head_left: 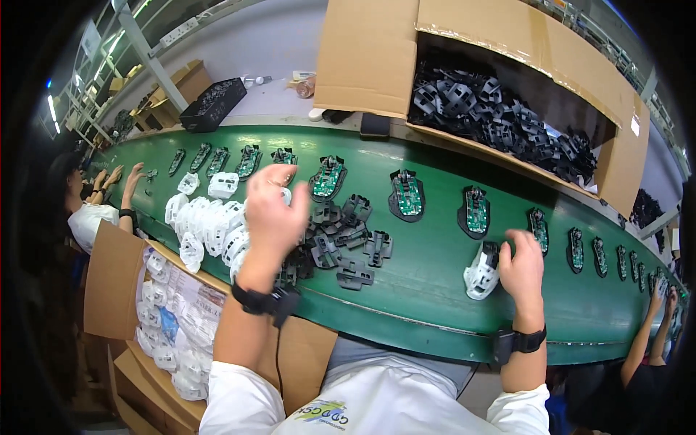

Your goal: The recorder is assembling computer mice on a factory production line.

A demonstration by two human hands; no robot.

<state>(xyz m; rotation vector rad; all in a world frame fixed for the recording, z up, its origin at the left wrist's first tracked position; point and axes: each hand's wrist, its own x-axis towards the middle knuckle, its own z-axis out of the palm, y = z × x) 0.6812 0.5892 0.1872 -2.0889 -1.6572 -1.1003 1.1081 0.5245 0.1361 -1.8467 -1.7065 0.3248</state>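
Note:
My left hand (277,214) is raised over the belt between a heap of white plastic mouse shells (214,223) and a pile of black plastic parts (348,235). Its thumb stands apart from the fingers, and a bit of white shows behind it. My right hand (523,270) is just right of a white mouse shell with a black part at its top (481,274). The thumb and fingers there are parted, with nothing seen between them. Beyond both hands runs a row of black mouse bases with green circuit boards, including one base (406,196) and another (475,212).
The green conveyor belt (428,304) crosses the view. Behind it stands a cardboard box (370,58) of black parts. An open carton (112,290) of white shells is at lower left. A black tray (212,105) sits behind the belt. Other people's hands (133,181) work at both ends.

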